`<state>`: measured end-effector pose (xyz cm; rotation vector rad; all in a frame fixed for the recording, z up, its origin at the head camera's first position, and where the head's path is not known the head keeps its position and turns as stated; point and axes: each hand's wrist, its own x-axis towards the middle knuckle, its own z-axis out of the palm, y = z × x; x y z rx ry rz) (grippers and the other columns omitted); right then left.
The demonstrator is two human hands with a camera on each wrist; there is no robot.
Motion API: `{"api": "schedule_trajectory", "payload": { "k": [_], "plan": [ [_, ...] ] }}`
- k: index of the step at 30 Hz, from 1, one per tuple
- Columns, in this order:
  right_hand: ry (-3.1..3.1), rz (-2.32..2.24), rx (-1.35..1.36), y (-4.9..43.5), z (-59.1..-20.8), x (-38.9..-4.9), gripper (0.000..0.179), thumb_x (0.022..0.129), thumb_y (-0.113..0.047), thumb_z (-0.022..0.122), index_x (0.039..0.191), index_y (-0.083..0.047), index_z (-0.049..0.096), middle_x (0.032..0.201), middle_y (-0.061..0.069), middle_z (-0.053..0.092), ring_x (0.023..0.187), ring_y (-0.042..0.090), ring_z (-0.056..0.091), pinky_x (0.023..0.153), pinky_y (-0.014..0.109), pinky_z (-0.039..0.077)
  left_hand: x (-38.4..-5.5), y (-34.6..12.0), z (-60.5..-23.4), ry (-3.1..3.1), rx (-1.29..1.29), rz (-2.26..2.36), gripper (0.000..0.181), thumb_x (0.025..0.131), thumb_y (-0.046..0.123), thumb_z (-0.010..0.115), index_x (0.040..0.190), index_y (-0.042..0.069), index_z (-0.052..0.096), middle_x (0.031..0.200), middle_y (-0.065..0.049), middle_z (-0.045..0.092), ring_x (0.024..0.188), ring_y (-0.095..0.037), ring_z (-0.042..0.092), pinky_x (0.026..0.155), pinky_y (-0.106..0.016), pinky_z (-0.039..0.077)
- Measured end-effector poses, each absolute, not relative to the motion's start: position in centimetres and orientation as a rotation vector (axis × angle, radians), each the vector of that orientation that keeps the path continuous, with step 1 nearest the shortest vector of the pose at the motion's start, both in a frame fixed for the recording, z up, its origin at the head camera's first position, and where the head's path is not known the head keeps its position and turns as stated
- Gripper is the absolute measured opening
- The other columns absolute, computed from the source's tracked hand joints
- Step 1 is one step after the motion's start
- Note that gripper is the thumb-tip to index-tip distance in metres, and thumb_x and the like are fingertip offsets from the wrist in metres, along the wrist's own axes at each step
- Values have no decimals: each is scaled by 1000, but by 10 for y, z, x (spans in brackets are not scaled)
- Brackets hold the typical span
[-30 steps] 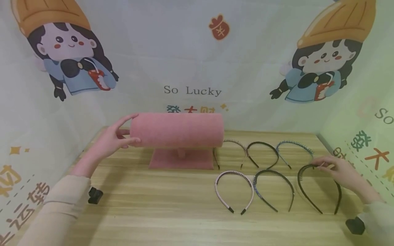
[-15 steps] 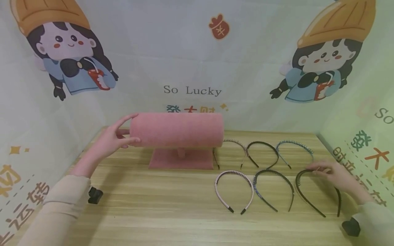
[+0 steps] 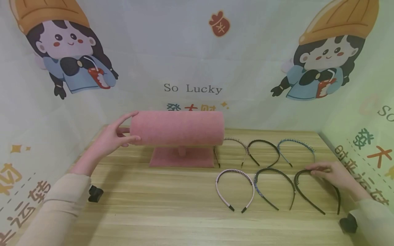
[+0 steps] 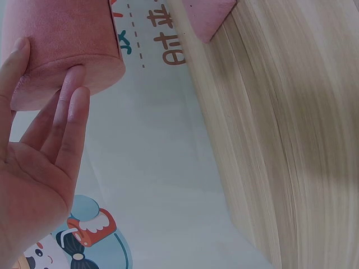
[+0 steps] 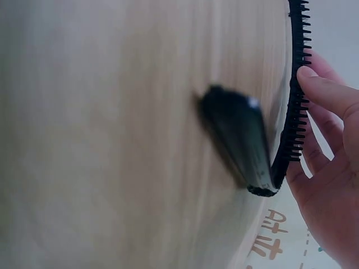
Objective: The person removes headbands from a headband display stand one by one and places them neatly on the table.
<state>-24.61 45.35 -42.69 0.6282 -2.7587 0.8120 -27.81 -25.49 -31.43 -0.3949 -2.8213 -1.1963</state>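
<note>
In the head view my left hand (image 3: 110, 138) grips the left end of a pink padded roll stand (image 3: 176, 128), thumb on the front and index finger on top. The left wrist view shows other fingertips against the roll's flat end. At the right of the table, my right hand (image 3: 333, 174) pinches the top of a black toothed headband (image 3: 311, 204), whose two ends point toward me. Its comb teeth show in the right wrist view, where the thumb (image 5: 320, 87) presses on the band (image 5: 295, 84).
Beside the held band lie a dark blue-patterned headband (image 3: 273, 169) and a pale pink one (image 3: 235, 170). Behind them are a black band (image 3: 264, 140), a blue toothed band (image 3: 297, 140) and a brownish one partly hidden by the roll. A printed cloth (image 3: 191, 54) surrounds the wooden table (image 3: 172, 218).
My right hand has moved the black headband slightly left and toward me, closer to the dark blue-patterned one. The left hand and the pink stand have stayed put.
</note>
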Motion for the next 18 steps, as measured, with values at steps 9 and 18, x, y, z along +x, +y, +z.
{"api": "schedule_trajectory", "payload": {
  "k": [9,18],
  "plan": [
    [-2888,703,526,451,-422,-249,14,87,-12,73,101,-11,77,104,14,76,88,-21,51,74,16,47,-280,-255,-316,-2839,-358,-1165,83,83,46,75,148,58,25,133,-22,63,91,-24,73,73,-34,58],
    [-2887,767,541,452,-422,-249,16,87,-11,73,101,-7,76,99,-5,77,87,-19,55,76,13,45,-280,-255,-316,-2829,-369,-1189,82,85,41,75,148,57,25,132,-22,64,92,-22,73,71,-30,57]
  ]
}}
